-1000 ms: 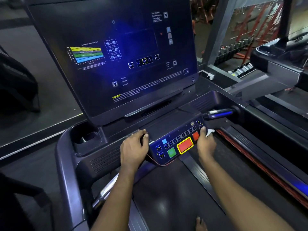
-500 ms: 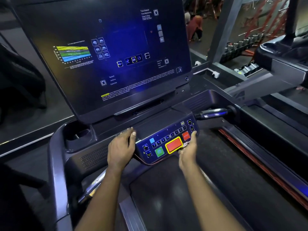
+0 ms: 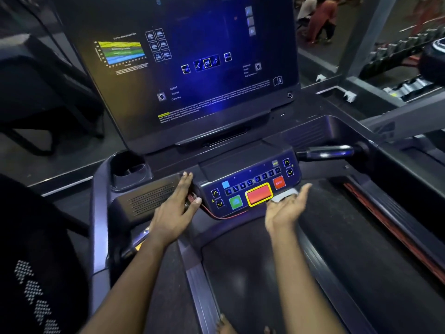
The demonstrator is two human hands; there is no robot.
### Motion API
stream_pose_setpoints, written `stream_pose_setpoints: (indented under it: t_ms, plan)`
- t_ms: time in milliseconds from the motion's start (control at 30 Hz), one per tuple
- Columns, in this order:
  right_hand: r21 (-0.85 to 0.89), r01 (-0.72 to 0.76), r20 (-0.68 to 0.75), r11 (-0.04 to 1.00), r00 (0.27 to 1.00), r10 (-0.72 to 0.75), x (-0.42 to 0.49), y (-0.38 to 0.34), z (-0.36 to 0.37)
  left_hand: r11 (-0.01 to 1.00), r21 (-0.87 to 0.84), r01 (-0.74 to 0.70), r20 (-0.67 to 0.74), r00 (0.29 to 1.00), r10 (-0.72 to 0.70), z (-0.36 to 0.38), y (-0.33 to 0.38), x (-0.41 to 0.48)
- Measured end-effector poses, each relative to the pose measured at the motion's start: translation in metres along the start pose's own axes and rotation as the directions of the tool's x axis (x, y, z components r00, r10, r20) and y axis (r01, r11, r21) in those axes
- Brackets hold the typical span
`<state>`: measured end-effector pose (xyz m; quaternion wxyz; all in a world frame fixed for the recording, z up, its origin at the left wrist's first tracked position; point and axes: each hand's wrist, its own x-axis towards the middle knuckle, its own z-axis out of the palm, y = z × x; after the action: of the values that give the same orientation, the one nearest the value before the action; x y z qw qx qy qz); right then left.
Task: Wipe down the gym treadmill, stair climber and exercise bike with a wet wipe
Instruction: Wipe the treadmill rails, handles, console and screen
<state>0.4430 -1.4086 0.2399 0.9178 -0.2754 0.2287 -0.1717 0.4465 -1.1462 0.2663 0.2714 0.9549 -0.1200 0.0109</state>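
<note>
Currently pressing wet wipe (image 3: 284, 195) under straight-fingered right hand (image 3: 286, 208) against near-right edge of control panel (image 3: 252, 175); long axis running leftward toward left hand (image 3: 174, 208), laid flat, fingers straight.

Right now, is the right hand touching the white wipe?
Touching. The head view shows the right hand with straight fingers pressing the wet wipe against the lower edge of the control panel, with no gap between them.
</note>
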Motion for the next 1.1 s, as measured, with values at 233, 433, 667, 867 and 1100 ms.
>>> stream_pose_setpoints:
  t_ms: [233,433,667,867,1100]
  plan:
    - [-0.087,-0.148,0.069,0.985,0.986,0.154,-0.037,0.031,0.011,0.999,0.036,-0.005,-0.030,1.000,0.006,0.002,-0.003,-0.003]
    - [0.016,-0.022,0.076,1.000,0.997,0.021,-0.021,0.018,0.012,0.999,0.049,-0.007,-0.010,1.000,0.008,0.001,-0.002,-0.001]
    - [-0.040,-0.165,0.221,0.985,0.960,0.170,-0.067,0.047,0.006,0.997,0.080,0.003,0.017,1.000,-0.005,0.000,0.000,-0.002]
    - [-0.010,-0.186,0.040,0.983,0.982,0.186,-0.063,0.061,0.034,0.996,0.079,0.039,0.060,0.997,-0.044,-0.004,0.007,-0.003]
    - [0.076,-0.178,0.128,0.981,0.978,0.167,-0.083,0.083,0.017,0.999,0.033,0.029,0.069,0.997,-0.031,-0.007,0.007,-0.002]
